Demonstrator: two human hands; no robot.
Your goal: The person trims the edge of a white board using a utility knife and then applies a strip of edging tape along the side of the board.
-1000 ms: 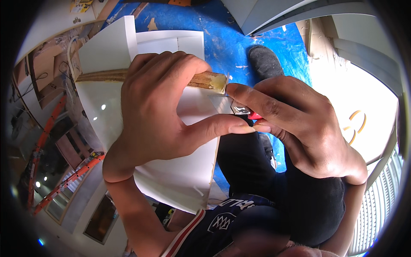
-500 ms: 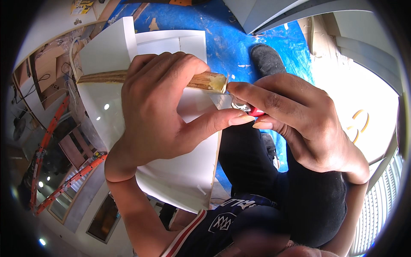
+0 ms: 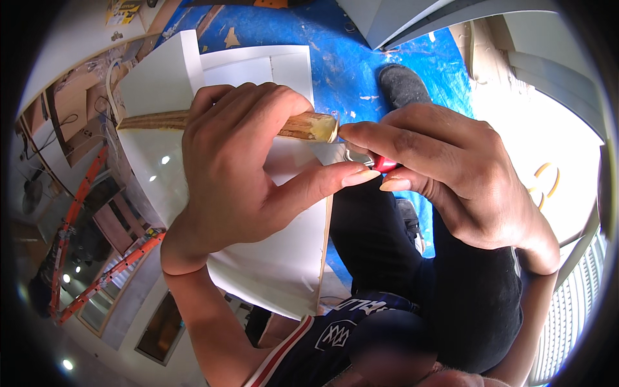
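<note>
Head view: the right hand's [image 3: 451, 177] grip is closed around a red tool [image 3: 385, 165], whose shiny metal part [image 3: 356, 155] juts out toward the left. The forefinger points along above it, its tip at the glue-smeared end of a wood strip [image 3: 308, 126]; whether it touches cannot be told. The left hand [image 3: 227, 164] lies with its fingers bent over the strip, the thumb spread well away from them and ending just below the metal part. The palm side is hidden, so I cannot tell if this grip is clamped on the strip.

The strip runs leftward under the left hand, along the edge of a white panel [image 3: 264, 267] that spreads out below the hand. Another white board [image 3: 158, 77] lies beyond the strip.

Farther out, a blue sheet [image 3: 345, 71] covers the floor, with a dark shoe [image 3: 401, 85] on it. Black trousers [image 3: 371, 235] show below the tool. An orange ladder [image 3: 129, 255] stands at left, and yellow loops [image 3: 549, 180] lie at right.
</note>
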